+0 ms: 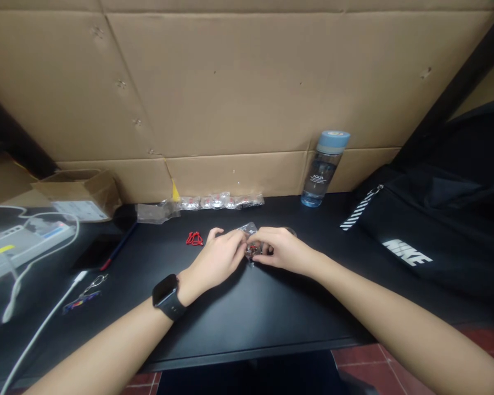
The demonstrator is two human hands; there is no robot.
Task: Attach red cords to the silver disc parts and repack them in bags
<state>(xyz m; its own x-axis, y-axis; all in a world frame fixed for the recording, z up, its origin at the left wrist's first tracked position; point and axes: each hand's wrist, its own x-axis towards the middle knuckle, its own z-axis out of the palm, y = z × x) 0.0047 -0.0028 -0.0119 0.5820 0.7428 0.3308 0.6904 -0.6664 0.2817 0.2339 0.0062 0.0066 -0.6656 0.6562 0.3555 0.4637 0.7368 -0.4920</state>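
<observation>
My left hand (224, 253), with a black watch on its wrist, pinches the left side of a small clear plastic bag (249, 227). My right hand (286, 249) grips the same bag from the right, fingers curled round it. A shiny item with red marks (254, 250) shows between the hands; its kind is hidden by the fingers and the film. Just left of my left hand lies a loose red cord (194, 238). Behind the hands, several shiny round items in clear wrappers (218, 201) form a row along the cardboard wall.
A water bottle (321, 170) stands at the back right, beside a black Nike bag (420, 236). On the left are an open cardboard box (82, 192), a white power strip (24, 244), a white cable (45, 323), a dark phone-like slab (94, 249) and a keychain (84, 298).
</observation>
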